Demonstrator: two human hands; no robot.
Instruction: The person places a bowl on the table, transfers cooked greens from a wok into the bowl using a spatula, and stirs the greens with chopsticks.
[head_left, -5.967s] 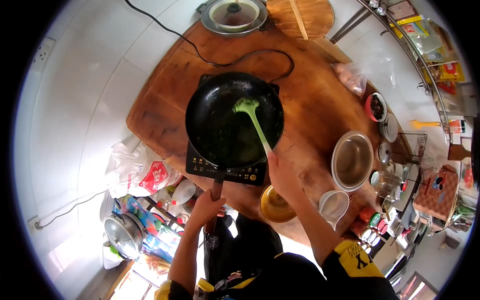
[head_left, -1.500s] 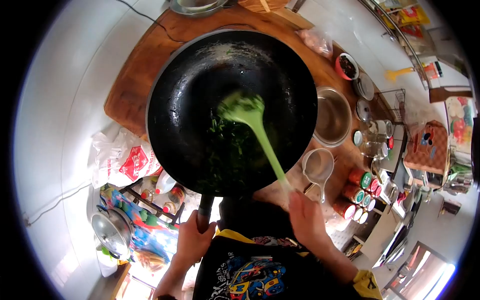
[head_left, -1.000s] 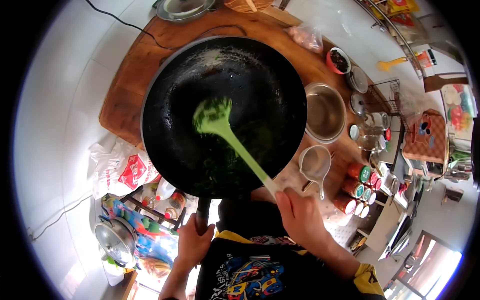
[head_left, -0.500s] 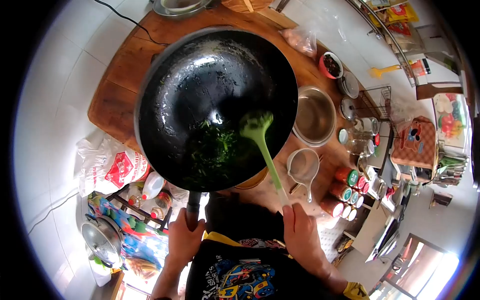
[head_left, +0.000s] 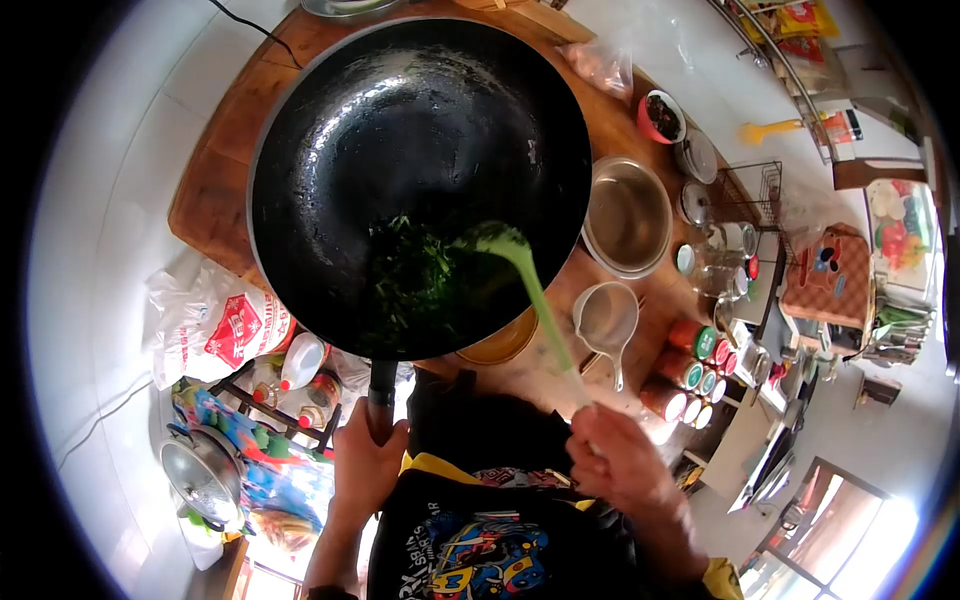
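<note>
A large black wok (head_left: 430,130) is tilted toward me above the wooden table. My left hand (head_left: 366,462) is closed around its handle. Chopped dark-green leaves (head_left: 420,275) lie in the lower part of the pan, wet and shiny. In my right hand (head_left: 622,462) I grip the pale end of a green spatula (head_left: 540,300). Its head sits inside the wok, at the right edge of the greens, and looks slightly blurred.
Right of the wok stand a metal basin (head_left: 628,220), a strainer (head_left: 606,318) and several lidded jars (head_left: 690,370). A red bowl (head_left: 660,118) is farther back. Beneath the wok's near rim, a yellowish round dish (head_left: 500,342) partly shows. Left of the table are a white bag (head_left: 215,330) and bottles (head_left: 320,395).
The wok has risen in view and shifted slightly left, with its inside turned more toward me. The spatula's head has moved left to the greens, while my right hand has turned and moved right.
</note>
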